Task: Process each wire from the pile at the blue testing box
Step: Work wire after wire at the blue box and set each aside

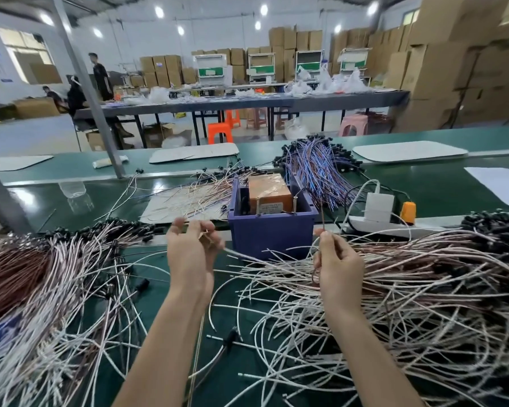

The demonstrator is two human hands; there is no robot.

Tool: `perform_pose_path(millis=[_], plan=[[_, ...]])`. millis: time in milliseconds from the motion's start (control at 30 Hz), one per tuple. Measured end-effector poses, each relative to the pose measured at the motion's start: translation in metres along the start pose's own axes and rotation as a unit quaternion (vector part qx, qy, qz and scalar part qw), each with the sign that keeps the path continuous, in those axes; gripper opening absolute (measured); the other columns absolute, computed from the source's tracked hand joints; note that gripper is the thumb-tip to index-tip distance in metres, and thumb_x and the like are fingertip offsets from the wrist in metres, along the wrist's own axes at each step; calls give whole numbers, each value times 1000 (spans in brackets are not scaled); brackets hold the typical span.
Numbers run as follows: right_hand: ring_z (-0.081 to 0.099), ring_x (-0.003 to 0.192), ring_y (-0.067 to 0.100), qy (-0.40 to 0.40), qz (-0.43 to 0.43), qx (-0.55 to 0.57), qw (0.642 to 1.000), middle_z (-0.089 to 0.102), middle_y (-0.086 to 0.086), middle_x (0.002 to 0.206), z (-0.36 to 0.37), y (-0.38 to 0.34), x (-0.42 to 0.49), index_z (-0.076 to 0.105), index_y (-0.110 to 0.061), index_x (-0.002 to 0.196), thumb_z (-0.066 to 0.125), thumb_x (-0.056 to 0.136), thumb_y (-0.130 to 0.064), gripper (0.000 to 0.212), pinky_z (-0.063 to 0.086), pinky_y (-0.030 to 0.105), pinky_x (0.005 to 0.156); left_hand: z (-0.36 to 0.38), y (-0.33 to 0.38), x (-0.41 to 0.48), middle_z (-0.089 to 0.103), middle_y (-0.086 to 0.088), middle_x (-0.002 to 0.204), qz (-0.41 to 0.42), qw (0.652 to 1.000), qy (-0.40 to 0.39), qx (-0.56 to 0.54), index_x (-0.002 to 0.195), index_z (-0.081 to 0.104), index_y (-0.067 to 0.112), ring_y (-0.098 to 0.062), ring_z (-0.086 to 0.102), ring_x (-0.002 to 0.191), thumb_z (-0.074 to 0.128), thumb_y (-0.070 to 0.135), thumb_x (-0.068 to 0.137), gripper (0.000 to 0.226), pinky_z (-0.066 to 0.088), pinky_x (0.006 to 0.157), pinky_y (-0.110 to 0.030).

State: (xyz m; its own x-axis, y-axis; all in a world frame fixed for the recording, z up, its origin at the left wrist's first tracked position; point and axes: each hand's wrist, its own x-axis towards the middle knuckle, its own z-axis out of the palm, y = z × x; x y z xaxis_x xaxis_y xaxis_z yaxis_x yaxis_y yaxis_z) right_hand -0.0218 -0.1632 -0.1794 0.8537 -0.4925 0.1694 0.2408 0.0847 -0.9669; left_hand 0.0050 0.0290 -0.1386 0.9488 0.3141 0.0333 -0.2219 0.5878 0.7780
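Both hands were raised at the centre of the frame, just in front of the blue box (272,233). The left hand (190,257), centre left, had its fingers (203,227) pinched on the end of a white wire (238,254), which ran off lower right toward the pile. The right hand (340,262), centre right, pinched a thin brown wire (322,214). It stood upright beside the box's right front corner, and its tail looped below the palm. The pile (423,292) filled the right and lower right of the frame. A second heap (47,277) covered the left.

I judged these wires to be light and springy. They held their curves and would likely snag on their neighbours. The sheath looked smooth, so I thought a firm pinch close to the free end would steer the tip best; a hold further back would let it wander. The black end pieces could catch when a wire was drawn out of the tangle.

The box's open top sat at the centre of the frame. An orange block (269,190) filled most of it, and thin upright pins (294,202) stood near its front rim. A power strip (376,223) lay just right of the box. Bare green surface (171,301) showed only as a narrow strip between the heaps, lower centre. I reckoned lifting a wire upward would be safer than dragging it sideways.
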Motion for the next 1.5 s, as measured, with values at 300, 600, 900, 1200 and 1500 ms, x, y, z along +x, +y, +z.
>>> perform_pose_path(millis=[300, 600, 900, 1200, 1500], plan=[[45, 45, 1, -13, -58, -66, 996, 60, -8, 57, 15, 13, 7, 67, -24, 119, 50, 106, -33, 24, 37, 17, 43, -2, -38, -12, 70, 4, 73, 176, 919, -94, 339, 106, 61, 19, -3, 39, 45, 47, 30, 106, 18, 32, 45, -14], [43, 43, 1, -24, -51, -62, 996, 62, -6, 56, 14, 15, 8, 64, -21, 131, 51, 105, -28, 30, 35, 16, 43, -17, -64, -23, 69, 3, 75, 157, 904, -110, 382, 104, 59, 24, -5, 50, 53, 47, 23, 106, 11, 41, 52, -19], [44, 44, 2, -45, -35, -58, 997, 60, -6, 54, 15, 16, 9, 66, -20, 130, 52, 105, -27, 29, 36, 13, 44, -22, -66, -22, 66, 5, 71, 195, 887, -120, 400, 95, 57, 35, -5, 55, 58, 51, 23, 102, 15, 42, 54, -15], [43, 45, 3, -54, -28, -56, 997, 60, -6, 53, 15, 16, 8, 65, -22, 130, 52, 105, -27, 29, 36, 15, 44, -25, -66, -24, 60, -2, 72, 234, 858, -148, 433, 97, 55, 41, -28, 54, 63, 52, 28, 100, 14, 47, 60, -43], [40, 43, 3, -59, -26, -58, 996, 59, -6, 53, 15, 15, 7, 65, -23, 129, 51, 105, -27, 28, 35, 15, 43, -30, -67, -25, 58, 15, 69, 242, 832, -159, 473, 97, 54, 36, -11, 45, 54, 53, 27, 101, 10, 43, 52, -27]])
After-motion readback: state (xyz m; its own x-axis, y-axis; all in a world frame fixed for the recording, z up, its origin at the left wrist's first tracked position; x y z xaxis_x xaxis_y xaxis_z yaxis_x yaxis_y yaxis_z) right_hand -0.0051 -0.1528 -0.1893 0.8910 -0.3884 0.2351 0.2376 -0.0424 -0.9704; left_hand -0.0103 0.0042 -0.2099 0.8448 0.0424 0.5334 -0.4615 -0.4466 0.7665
